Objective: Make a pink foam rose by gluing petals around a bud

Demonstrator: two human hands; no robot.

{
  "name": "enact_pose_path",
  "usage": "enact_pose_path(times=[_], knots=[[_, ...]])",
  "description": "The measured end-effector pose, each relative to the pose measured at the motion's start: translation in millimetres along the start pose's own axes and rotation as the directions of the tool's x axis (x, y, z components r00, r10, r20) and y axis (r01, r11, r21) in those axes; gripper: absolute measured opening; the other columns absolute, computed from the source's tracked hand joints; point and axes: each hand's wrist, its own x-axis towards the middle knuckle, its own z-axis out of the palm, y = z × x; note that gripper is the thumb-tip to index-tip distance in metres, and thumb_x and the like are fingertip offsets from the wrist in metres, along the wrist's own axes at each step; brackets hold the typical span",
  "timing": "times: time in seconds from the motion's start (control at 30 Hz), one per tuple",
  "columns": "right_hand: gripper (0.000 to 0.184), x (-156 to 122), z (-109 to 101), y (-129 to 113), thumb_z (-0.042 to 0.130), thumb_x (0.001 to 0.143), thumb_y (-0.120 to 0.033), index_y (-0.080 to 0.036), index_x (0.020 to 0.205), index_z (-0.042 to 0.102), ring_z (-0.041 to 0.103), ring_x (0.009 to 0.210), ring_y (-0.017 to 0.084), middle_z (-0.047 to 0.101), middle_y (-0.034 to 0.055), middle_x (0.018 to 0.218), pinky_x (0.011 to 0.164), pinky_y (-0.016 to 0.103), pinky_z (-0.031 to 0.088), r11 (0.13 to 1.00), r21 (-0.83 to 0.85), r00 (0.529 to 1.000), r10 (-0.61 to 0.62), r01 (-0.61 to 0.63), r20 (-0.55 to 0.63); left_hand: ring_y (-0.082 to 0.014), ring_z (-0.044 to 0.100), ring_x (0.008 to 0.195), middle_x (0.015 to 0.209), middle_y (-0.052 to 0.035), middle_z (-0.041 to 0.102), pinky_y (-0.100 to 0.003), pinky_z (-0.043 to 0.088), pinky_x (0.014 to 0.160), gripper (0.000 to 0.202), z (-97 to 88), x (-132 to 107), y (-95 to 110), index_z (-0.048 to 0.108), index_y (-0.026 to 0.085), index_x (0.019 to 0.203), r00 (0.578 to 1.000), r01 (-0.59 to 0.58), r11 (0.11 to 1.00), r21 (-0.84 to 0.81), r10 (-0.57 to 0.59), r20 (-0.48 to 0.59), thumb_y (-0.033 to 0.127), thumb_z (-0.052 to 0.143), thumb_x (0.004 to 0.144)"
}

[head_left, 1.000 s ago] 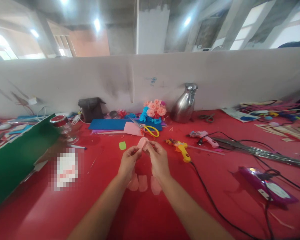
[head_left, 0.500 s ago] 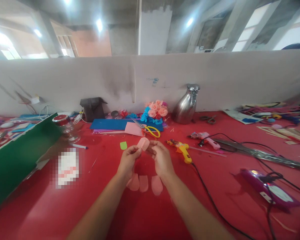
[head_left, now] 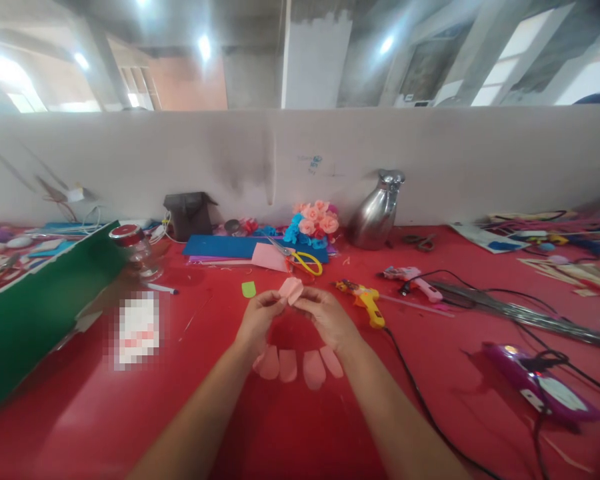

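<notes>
Between my two hands is a pink paper petal [head_left: 291, 291], raised above the red table [head_left: 300, 427]. My left hand [head_left: 261, 319] pinches its left edge between thumb and fingers. On its right edge, my right hand [head_left: 326, 316] has thumb and fingers closed. Several more pink petals [head_left: 289, 366] lie in a row on the table just below my hands, the outer ones partly covered by them. A small green paper piece [head_left: 249, 289] lies to the left of the held petal.
Yellow-handled scissors [head_left: 307, 263] rest on blue sheets [head_left: 220, 247] beyond my hands. Right of me lie a yellow glue gun [head_left: 370, 305], a pink glue gun [head_left: 415, 283] and a purple power strip [head_left: 545, 387] with cords. Paper flowers [head_left: 316, 220] and a steel jug [head_left: 379, 210] stand behind.
My right hand has shifted slightly, and another petal shows beside it. The held petal has turned a little and looks more creased. The whole view has moved slightly.
</notes>
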Motion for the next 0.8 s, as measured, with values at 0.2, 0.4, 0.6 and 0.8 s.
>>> enact_pose_path(times=[0.2, 0.4, 0.6, 0.8], knots=[[0.015, 0.5, 2.4, -1.6, 0.074, 0.058, -0.023, -0.016, 0.071, 0.072, 0.061, 0.071, 0.013, 0.07, 0.0028, 0.073, 0.075, 0.027, 0.044, 0.999, 0.049, 1.0, 0.017, -0.018, 0.015, -0.0063, 0.048, 0.053, 0.061, 0.0006, 0.058, -0.02, 0.036, 0.056, 0.023, -0.9, 0.8, -1.4, 0.065, 0.014, 0.07, 1.0, -0.007, 1.0, -0.014, 0.007, 0.0, 0.024, 0.077, 0.054], [0.016, 0.7, 3.1, -0.8, 0.075, 0.055, -0.02, -0.016, 0.07, 0.072, 0.059, 0.065, 0.011, 0.069, 0.0015, 0.069, 0.072, 0.026, 0.044, 0.991, 0.129, 0.999, 0.046, -0.046, 0.002, -0.0081, 0.05, 0.06, 0.067, -0.0015, 0.06, -0.021, 0.038, 0.061, 0.018, -1.8, 0.8, -2.6, 0.067, 0.014, 0.071, 0.996, -0.087, 0.995, 0.048, 0.086, 0.02, 0.025, 0.074, 0.059], [0.013, 2.5, 0.9, 3.7, 0.073, 0.057, -0.019, -0.017, 0.07, 0.072, 0.058, 0.064, 0.011, 0.068, 0.0004, 0.067, 0.072, 0.026, 0.043, 0.991, 0.134, 1.0, 0.022, -0.021, -0.003, -0.0092, 0.049, 0.063, 0.069, -0.0013, 0.059, -0.022, 0.038, 0.064, 0.017, -0.7, -0.5, -2.1, 0.067, 0.014, 0.075, 0.985, -0.171, 0.974, 0.15, 0.164, 0.055, 0.029, 0.069, 0.066], [0.01, 3.8, 2.0, 5.6, 0.072, 0.058, -0.018, -0.018, 0.068, 0.072, 0.058, 0.067, 0.012, 0.068, 0.0004, 0.069, 0.073, 0.027, 0.043, 0.995, 0.097, 0.999, -0.017, 0.02, -0.027, -0.0098, 0.049, 0.064, 0.066, -0.0002, 0.058, -0.023, 0.037, 0.064, 0.015, 1.4, -1.2, -0.9, 0.066, 0.014, 0.072, 0.978, -0.208, 0.958, 0.198, 0.205, 0.037, 0.028, 0.068, 0.067]])
